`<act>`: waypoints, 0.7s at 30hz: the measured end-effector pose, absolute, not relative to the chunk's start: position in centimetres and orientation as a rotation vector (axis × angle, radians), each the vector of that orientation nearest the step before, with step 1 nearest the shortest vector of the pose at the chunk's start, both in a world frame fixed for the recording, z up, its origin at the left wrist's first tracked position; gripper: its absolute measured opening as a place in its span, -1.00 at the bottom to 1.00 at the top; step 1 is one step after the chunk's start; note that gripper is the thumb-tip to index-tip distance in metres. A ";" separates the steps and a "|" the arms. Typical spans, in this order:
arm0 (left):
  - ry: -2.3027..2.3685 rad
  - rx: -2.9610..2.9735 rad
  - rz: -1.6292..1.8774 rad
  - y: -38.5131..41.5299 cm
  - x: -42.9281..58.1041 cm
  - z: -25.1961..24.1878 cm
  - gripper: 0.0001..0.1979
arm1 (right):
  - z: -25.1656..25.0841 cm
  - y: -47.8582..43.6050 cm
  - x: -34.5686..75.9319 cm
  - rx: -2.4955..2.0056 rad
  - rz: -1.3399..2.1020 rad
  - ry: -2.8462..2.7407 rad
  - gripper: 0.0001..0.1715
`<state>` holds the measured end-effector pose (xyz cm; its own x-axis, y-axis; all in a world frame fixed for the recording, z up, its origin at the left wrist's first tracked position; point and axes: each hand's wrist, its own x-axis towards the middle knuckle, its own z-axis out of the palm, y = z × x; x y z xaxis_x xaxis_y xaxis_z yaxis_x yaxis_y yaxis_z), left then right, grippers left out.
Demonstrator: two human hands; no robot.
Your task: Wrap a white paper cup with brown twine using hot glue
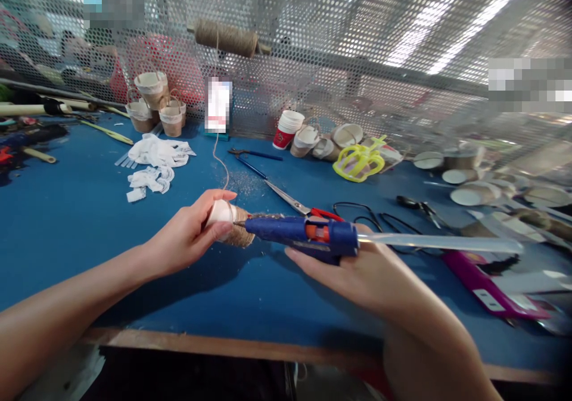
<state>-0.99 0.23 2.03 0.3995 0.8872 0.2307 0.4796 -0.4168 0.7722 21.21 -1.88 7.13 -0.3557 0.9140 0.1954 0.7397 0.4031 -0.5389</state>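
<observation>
The metal nozzle of the blue plastic glue gun (pixel 290 232) sits just beside the left thumb, so a slip of either hand could burn it, and a slackened hold might let the thin brown twine (pixel 215 152) loosen. The left hand (pixel 185 237) curls around the white, twine-wrapped cup (pixel 217 211), over the blue table's middle; the right hand (pixel 361 276) grasps the glue gun, its trigger hidden.

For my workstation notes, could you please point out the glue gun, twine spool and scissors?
Glue gun (pixel 290 230), head view: blue body.
Twine spool (pixel 227 37), head view: wound twine.
Scissors (pixel 295 203), head view: metal blades.
</observation>
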 end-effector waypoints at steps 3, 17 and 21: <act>1.181 2.064 0.873 0.2 -1.0 2.1 -0.62 | 7.3 -1.9 21.0 -1.406 0.502 -2.202 -0.81; 1.066 2.136 0.831 0.0 -1.2 2.2 -0.62 | 6.8 -1.6 21.8 -1.469 0.262 -2.235 -0.85; 1.079 2.192 0.811 0.0 -1.3 2.1 -0.61 | 7.2 -1.5 21.8 -1.471 0.309 -2.257 -0.83</act>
